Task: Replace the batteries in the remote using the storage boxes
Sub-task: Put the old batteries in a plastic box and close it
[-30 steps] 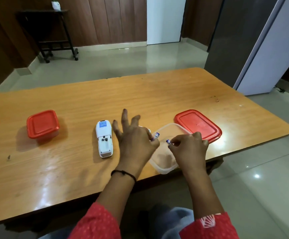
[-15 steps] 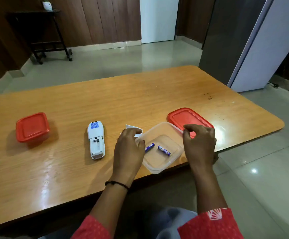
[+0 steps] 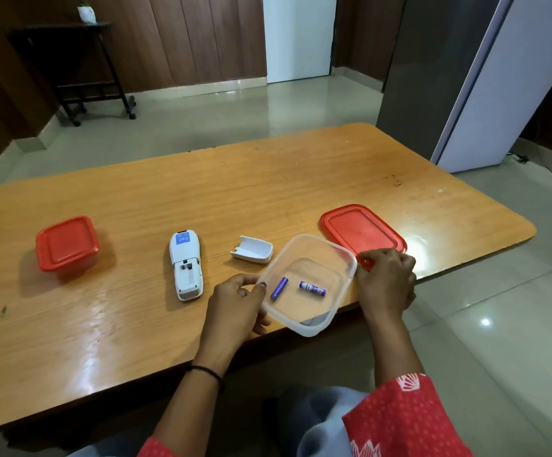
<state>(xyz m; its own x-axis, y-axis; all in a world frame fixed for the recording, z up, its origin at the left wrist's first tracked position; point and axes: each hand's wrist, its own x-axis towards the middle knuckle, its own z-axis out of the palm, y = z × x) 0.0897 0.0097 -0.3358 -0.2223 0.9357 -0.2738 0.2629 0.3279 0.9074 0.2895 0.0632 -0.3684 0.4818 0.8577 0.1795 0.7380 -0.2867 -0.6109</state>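
**Currently: Used Batteries Boxed, Lid Not Yet Fitted**

Head view. Risk first. The open clear box (image 3: 307, 282) sits at the near table (image 3: 136, 199) edge, lower centre of the frame, with one corner overhanging. A push from either hand could likely tip it off the edge and spill both batteries. The red lid (image 3: 362, 230), if lifted by one corner only, may flex and slip from the fingers.

Hand state. The left hand (image 3: 235, 301) curls against the box's left rim, fingers bent, steadying it. The right hand (image 3: 385, 282) closes its fingertips on the near edge of the red lid, just right of the box.

Position of task items. Two batteries, the left battery (image 3: 279, 287) and the right battery (image 3: 312, 288), lie inside the box, between the hands. The remote (image 3: 186, 266) lies face down with its compartment open and apparently empty, left of the left hand and apart from it. The battery cover (image 3: 252, 249) lies between remote and box. The closed red-lidded box (image 3: 66, 244) stands at far left, well apart from both hands.
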